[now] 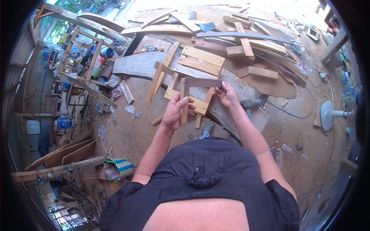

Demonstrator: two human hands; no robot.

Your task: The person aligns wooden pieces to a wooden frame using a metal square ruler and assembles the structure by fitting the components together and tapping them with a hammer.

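An L-shaped try square (203, 82) is held up in front of me, its upright arm pale wood and its crosswise arm darker. My left hand (176, 111) is closed around the upright wooden arm, with the thumb pointing up. With thumb and fingers, my right hand (228, 95) pinches the far end of the crosswise arm. Behind and below the square lies a slatted wooden frame (200, 66) of light boards, partly hidden by the square and my hands. Notched wooden pieces (163, 71) lean beside the frame on its left.
A thick grey plank (135, 66) lies beneath the frame. Boards and offcuts (262, 73) are piled at the back and right. To the right of my arm rests a hammer-like tool (250, 103). A white fan (328, 115) stands at far right; a woven basket (118, 169) sits at left.
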